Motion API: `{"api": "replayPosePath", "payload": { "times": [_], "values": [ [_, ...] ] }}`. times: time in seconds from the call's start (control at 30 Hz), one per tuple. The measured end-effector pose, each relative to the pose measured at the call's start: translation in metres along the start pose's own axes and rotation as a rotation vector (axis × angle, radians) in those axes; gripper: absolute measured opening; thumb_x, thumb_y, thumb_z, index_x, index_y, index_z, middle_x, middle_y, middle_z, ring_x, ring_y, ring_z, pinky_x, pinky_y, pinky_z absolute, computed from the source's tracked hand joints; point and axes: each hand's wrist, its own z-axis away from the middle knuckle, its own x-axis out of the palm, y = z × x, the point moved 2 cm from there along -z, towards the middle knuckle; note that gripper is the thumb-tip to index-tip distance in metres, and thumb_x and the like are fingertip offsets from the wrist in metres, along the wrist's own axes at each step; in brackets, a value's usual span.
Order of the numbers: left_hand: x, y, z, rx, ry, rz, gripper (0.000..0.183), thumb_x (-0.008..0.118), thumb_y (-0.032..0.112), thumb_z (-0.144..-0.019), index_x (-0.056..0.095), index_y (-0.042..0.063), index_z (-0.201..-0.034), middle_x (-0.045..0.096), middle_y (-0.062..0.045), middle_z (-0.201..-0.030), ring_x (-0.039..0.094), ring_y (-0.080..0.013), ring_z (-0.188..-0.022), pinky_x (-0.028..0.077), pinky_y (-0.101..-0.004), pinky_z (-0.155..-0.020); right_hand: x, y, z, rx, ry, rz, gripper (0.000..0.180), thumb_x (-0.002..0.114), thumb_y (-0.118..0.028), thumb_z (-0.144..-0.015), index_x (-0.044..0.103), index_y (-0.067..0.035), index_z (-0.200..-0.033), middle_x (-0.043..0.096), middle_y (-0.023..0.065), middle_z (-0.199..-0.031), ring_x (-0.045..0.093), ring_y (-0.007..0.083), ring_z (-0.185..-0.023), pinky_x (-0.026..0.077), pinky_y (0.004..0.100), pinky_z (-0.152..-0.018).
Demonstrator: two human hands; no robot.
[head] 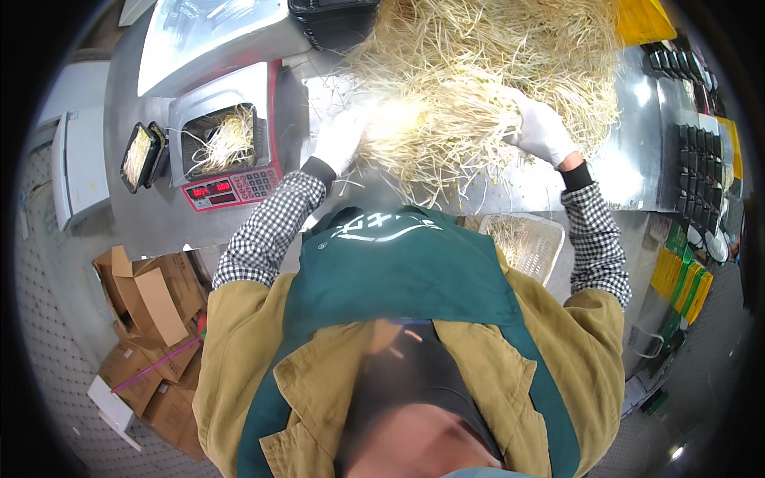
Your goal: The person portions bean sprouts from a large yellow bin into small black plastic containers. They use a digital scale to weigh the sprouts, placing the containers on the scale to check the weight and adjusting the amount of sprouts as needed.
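Observation:
A large heap of bean sprouts (502, 42) spreads over the metal table in front of me. My left hand (343, 137), in a white glove, is at the left end of a thick bundle of sprouts (436, 128); glare blurs its fingertips. At the bundle's right end, my gloved right hand (541, 128) has its fingers closed around the sprouts. To the left, a digital scale (230, 188) with a lit red display carries a black plastic tray (191, 140) partly filled with sprouts. Beside the scale stand filled black trays (140, 156), tilted on edge.
Stacked black trays (334, 24) stand at the table's back, near a shiny metal box (209, 42). A yellow crate (645, 21) borders the heap at right. Below the table edge sits a white plastic basket (541, 245) with sprout scraps. Cardboard boxes (155, 299) lie at the lower left.

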Motion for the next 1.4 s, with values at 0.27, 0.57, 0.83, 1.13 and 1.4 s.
{"api": "replayPosePath", "payload": {
  "times": [0.27,0.57,0.83,1.13,1.4],
  "values": [
    [0.038,-0.001,0.077,-0.484,0.053,0.48,0.085,0.076,0.026,-0.079,0.033,0.003,-0.148,0.038,-0.023,-0.149,0.041,-0.0363,-0.134,0.038,-0.048,-0.109,0.133,-0.071,-0.115,-0.084,-0.168,0.125,0.091,0.076,-0.049,-0.072,0.039,-0.012,-0.145,0.059,0.0209,-0.127,0.062,0.0364,-0.109,0.053,0.0438,-0.09],
    [0.097,0.014,0.039,-0.846,0.104,2.046,0.039,0.059,0.041,-0.097,0.047,0.014,-0.121,0.056,-0.006,-0.119,0.058,-0.0275,-0.107,0.045,-0.0504,-0.093,0.137,-0.1,-0.171,-0.051,-0.274,0.31,0.139,0.076,-0.077,-0.057,0.012,-0.003,-0.155,0.028,0.0284,-0.154,0.031,0.0436,-0.142,0.029,0.0557,-0.114],
    [0.079,0.026,0.03,-0.943,0.232,2.105,0.072,0.059,0.047,-0.095,0.031,0.012,-0.152,0.042,-0.015,-0.149,0.045,-0.0304,-0.131,0.04,-0.0465,-0.102,0.177,-0.147,-0.109,-0.083,-0.143,0.371,0.136,0.086,-0.058,-0.055,0.009,-0.01,-0.156,0.025,0.0295,-0.154,0.029,0.0455,-0.141,0.019,0.0636,-0.115],
    [0.011,0.019,0.135,-0.673,0.309,1.823,0.042,0.058,0.026,-0.1,0.056,0.003,-0.136,0.061,-0.008,-0.131,0.061,-0.0153,-0.112,0.046,-0.0302,-0.097,0.163,-0.143,-0.146,0.096,-0.24,0.474,0.129,0.085,-0.052,-0.063,0.008,-0.004,-0.156,0.061,0.0213,-0.122,0.062,0.032,-0.113,0.042,0.0521,-0.104],
    [-0.084,-0.097,0.208,-0.673,1.118,1.172,0.019,0.059,0.013,-0.099,0.071,-0.001,-0.103,0.073,-0.007,-0.092,0.067,-0.0121,-0.084,0.052,-0.0273,-0.082,0.162,-0.127,-0.147,0.092,-0.218,0.247,0.106,0.083,-0.034,-0.064,0.03,-0.008,-0.152,0.065,0.0215,-0.115,0.065,0.0321,-0.107,0.052,0.0392,-0.093]
  ]
}}
